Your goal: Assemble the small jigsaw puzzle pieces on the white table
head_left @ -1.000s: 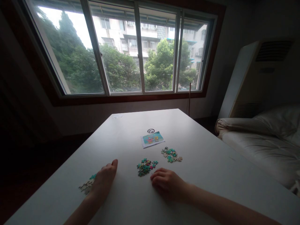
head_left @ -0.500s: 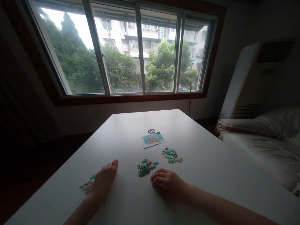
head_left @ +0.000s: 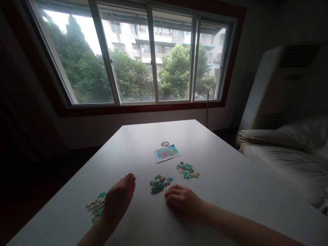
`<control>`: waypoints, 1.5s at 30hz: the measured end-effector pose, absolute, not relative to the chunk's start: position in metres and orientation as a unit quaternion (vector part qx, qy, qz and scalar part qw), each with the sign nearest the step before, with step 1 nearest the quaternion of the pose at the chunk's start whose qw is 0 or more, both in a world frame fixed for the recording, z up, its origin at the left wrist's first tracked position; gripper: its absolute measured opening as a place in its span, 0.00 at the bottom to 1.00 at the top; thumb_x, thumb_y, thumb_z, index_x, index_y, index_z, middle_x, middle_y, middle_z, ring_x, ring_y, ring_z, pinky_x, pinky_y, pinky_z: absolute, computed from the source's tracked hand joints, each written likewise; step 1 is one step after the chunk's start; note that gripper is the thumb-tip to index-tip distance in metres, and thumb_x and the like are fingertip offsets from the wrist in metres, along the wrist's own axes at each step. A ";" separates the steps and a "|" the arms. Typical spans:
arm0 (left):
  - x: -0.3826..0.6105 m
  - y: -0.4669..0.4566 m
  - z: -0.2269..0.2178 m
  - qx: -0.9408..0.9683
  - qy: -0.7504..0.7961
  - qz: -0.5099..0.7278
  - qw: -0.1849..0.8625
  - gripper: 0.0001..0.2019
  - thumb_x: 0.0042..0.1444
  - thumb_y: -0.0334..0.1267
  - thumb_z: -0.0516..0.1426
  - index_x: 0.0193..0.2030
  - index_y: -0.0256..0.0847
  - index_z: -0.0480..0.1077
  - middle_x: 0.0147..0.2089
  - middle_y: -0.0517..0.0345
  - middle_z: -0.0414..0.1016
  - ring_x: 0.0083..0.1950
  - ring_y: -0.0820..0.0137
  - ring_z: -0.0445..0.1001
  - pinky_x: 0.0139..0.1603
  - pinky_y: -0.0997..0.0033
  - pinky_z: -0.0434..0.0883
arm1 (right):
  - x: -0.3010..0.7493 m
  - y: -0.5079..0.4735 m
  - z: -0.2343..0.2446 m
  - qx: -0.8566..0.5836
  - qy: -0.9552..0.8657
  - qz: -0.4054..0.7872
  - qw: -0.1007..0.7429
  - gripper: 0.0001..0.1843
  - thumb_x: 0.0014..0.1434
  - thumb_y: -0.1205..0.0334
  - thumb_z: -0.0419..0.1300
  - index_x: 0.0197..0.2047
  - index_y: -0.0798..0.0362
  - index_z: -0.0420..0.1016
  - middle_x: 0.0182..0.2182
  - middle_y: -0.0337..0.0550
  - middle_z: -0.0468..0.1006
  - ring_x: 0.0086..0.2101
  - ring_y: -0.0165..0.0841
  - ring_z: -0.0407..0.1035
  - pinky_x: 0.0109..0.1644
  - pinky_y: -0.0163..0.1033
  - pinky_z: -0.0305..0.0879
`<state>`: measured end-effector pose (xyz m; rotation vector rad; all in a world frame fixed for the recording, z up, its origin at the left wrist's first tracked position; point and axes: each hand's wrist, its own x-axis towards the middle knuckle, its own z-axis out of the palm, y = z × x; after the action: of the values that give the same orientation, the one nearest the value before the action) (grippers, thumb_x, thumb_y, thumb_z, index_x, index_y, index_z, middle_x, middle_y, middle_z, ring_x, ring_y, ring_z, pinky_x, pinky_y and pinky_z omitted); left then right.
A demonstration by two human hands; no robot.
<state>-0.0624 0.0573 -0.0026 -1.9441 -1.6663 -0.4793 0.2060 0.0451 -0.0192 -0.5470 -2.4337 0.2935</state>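
Observation:
My left hand [head_left: 120,194] is raised over the white table, thumb and fingers closed on a small jigsaw piece [head_left: 135,176] seen edge-on. Beside that wrist, partly hidden by it, lies a pile of jigsaw pieces [head_left: 96,205], some green, some with the plain side up. Resting low on the table, my right hand [head_left: 183,201] has its fingers curled in a pinch. A thin sliver, apparently a jigsaw piece [head_left: 166,190], shows at its fingertips. Just beyond them is a heap of mixed-colour jigsaw pieces [head_left: 159,184]. Another heap of jigsaw pieces [head_left: 188,169] sits farther right.
A picture card [head_left: 167,153] with two cartoon figures lies mid-table, a round black-and-white item [head_left: 165,144] behind it. Clear plastic [head_left: 128,128] is at the far left corner of the table [head_left: 143,140]. A pale sofa [head_left: 282,150] stands to the right; a window is ahead.
My left hand has moved right and slightly away from the left pile, uncovering more green pieces there; the piece at its fingertips now shows. My right hand has stayed in place.

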 end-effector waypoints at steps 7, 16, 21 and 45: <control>-0.032 0.033 0.000 -0.806 -0.448 -0.308 0.234 0.09 0.65 0.33 0.46 0.39 0.39 0.66 0.34 0.57 0.75 0.32 0.72 0.74 0.35 0.74 0.69 | 0.208 0.046 -0.022 -0.213 -0.921 0.112 0.307 0.06 0.56 0.71 0.53 0.37 0.53 0.68 0.40 0.45 0.75 0.45 0.33 0.66 0.49 0.36 0.66; -0.019 0.025 -0.006 -0.912 -0.254 -0.271 0.175 0.12 0.64 0.29 0.44 0.46 0.37 0.67 0.36 0.55 0.74 0.35 0.72 0.73 0.36 0.74 0.72 | 0.208 0.044 -0.018 -0.217 -0.919 0.114 0.309 0.10 0.57 0.66 0.54 0.44 0.55 0.68 0.40 0.48 0.75 0.45 0.35 0.67 0.48 0.38 0.67; -0.014 0.024 -0.009 -0.938 -0.192 -0.252 0.141 0.11 0.63 0.29 0.48 0.50 0.35 0.66 0.36 0.54 0.74 0.36 0.71 0.72 0.35 0.74 0.73 | 0.209 0.041 -0.012 -0.177 -0.930 0.109 0.302 0.08 0.62 0.60 0.52 0.40 0.54 0.69 0.38 0.47 0.76 0.42 0.33 0.68 0.48 0.37 0.66; -0.008 0.019 -0.005 -0.946 -0.157 -0.258 0.116 0.10 0.64 0.30 0.47 0.48 0.34 0.67 0.33 0.55 0.73 0.34 0.71 0.70 0.33 0.74 0.71 | 0.209 0.043 -0.021 -0.165 -0.935 0.103 0.298 0.06 0.62 0.65 0.50 0.36 0.53 0.68 0.32 0.45 0.76 0.37 0.31 0.68 0.46 0.36 0.66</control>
<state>-0.0082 0.0187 -0.0050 -2.7721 -0.4589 -0.7555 0.2086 0.0428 -0.0211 -0.4379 -2.4835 0.2746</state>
